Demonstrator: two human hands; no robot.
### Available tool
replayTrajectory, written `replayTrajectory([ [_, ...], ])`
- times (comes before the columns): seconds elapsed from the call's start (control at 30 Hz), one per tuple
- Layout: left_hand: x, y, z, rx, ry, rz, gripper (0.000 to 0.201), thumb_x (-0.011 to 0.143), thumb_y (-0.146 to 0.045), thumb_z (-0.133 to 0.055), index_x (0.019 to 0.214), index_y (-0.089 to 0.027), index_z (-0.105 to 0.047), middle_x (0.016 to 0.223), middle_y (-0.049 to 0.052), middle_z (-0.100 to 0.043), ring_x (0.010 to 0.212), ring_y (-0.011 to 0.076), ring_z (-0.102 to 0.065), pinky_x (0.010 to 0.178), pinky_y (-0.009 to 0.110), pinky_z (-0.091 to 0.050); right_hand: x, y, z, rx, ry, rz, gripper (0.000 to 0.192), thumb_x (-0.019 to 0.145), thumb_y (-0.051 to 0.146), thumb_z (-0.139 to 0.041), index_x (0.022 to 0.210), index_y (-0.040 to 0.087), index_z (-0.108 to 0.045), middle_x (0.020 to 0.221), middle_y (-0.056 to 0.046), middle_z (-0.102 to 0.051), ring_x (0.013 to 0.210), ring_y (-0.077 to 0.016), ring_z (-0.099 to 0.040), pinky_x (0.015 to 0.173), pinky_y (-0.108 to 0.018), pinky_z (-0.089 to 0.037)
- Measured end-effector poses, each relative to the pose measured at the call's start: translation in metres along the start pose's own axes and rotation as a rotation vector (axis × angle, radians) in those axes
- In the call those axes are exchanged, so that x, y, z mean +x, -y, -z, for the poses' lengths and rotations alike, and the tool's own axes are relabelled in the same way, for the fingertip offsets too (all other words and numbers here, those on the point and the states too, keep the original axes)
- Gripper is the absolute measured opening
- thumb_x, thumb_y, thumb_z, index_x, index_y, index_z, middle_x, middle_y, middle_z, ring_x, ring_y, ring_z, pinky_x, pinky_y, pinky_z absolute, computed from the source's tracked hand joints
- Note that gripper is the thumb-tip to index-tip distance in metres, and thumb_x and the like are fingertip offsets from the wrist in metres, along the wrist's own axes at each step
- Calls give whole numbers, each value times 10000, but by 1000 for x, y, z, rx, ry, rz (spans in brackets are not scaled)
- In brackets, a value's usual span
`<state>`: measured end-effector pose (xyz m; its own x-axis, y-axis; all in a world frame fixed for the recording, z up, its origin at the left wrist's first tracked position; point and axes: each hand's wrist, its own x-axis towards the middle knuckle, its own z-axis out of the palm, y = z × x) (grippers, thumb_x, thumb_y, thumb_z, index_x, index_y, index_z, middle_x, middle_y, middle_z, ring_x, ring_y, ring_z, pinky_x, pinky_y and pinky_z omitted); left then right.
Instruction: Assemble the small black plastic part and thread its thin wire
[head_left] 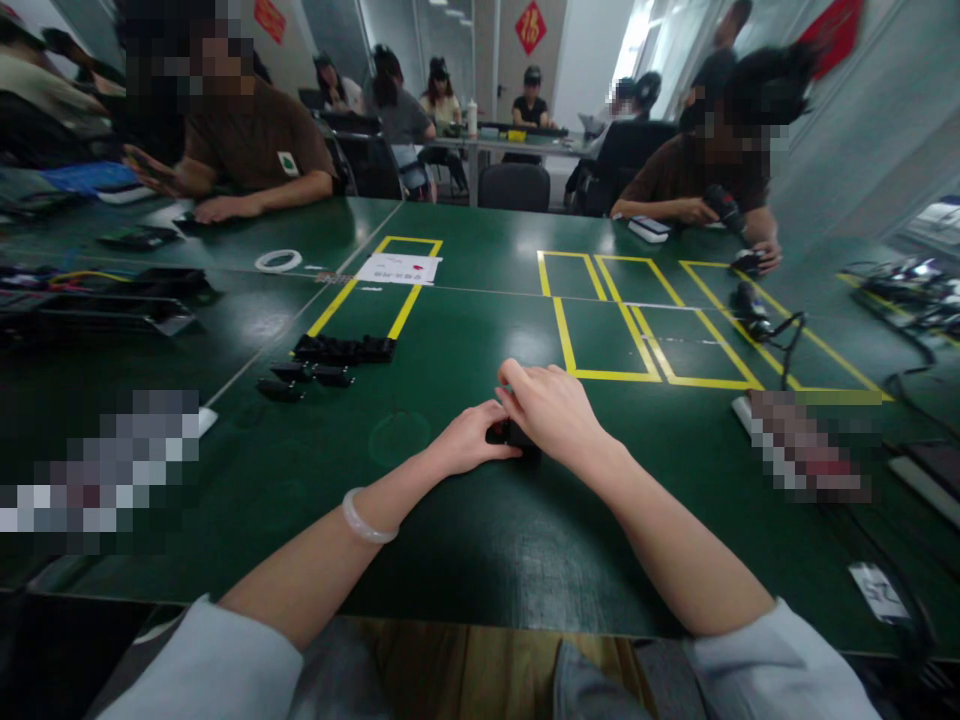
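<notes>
My left hand (474,437) is closed around the left side of a small black part (519,436) at the middle of the green table. From above, my right hand (553,410) covers the same part with bent fingers. Most of the part is hidden, so its exact kind does not show. To the left lie several small black pieces (331,376), loose on the tabletop. Behind them is a row of black parts (343,348) lined up side by side near a yellow tape outline.
Yellow tape outlines (616,378) mark the green table (465,560). A paper sheet (397,268) and a white tape ring (278,261) lie further back. Black electronics (97,300) stand at left, cables (919,295) at right. Across the table, a co-worker's hand (701,210) holds a power drill (724,208).
</notes>
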<state>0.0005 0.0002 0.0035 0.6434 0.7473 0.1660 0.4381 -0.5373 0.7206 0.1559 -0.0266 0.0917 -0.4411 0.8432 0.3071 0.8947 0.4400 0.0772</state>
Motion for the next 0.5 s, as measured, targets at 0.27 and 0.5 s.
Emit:
replayTrajectory([
  [0.27, 0, 1, 0, 13, 14, 15, 359, 725, -373, -737, 1012, -184, -632, 952, 39, -638, 889, 225, -600, 817, 342, -471, 1, 1, -1, 4, 9, -30, 202, 926, 211, -315, 1001, 181, -500, 743, -21, -674, 641, -140, -571, 631, -278, -246],
  [0.5, 0, 1, 0, -13, 4, -4, 339, 738, -373, -730, 1003, -188, -630, 1045, 46, -641, 972, 239, -598, 872, 347, -462, 0, 1, 2, 19, -5, -11, 188, 943, 298, -345, 959, 188, -497, 747, -17, -668, 664, -148, -586, 634, -277, -255],
])
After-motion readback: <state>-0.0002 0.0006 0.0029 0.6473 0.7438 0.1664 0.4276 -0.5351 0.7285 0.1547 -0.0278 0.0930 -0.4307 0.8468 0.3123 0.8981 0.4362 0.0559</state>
